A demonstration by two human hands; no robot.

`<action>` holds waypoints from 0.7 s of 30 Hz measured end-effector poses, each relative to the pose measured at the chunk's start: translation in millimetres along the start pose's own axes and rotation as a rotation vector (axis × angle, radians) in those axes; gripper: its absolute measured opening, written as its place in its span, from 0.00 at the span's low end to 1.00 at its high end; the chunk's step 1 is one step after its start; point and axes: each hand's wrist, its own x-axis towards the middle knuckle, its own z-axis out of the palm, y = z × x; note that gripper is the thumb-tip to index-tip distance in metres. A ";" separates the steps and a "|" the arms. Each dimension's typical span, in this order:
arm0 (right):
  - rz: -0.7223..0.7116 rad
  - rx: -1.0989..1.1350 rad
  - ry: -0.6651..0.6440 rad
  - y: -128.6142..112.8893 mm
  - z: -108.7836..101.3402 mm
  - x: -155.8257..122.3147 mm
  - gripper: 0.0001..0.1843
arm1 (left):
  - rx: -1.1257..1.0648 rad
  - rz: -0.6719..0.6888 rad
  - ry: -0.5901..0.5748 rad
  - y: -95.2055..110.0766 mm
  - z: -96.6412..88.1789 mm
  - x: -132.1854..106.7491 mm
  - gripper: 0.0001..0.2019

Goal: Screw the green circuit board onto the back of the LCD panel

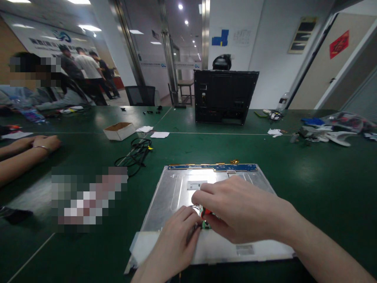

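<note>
A flat silver display panel (165,196) lies on the green table in front of me, with a blue circuit strip (200,168) along its far edge. Over its middle, my right hand (235,210) is closed round a red-and-black tool (206,212), mostly hidden by the fingers. Just left of it, my left hand (178,236) has its fingers curled and pressed at the edge of a small green circuit board (206,225). Thin wires show between the two hands. A whitish strip (218,247) covers the panel's near side.
A black monitor-like unit (225,97) stands at the back. Left of the panel lie a black cable coil (137,151) and an open cardboard box (119,131). Another person's hands (44,144) rest at the left. Plastic bags and scraps (332,127) lie at the far right.
</note>
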 end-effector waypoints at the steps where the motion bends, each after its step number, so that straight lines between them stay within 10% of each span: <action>1: 0.010 0.000 0.003 0.3 0.6 0.4 0.05 | -0.001 0.004 0.000 -0.1 0.3 0.0 0.10; 21: -0.002 -0.001 0.008 -0.4 0.5 0.0 0.04 | -0.007 -0.004 0.013 -0.4 0.7 -0.5 0.10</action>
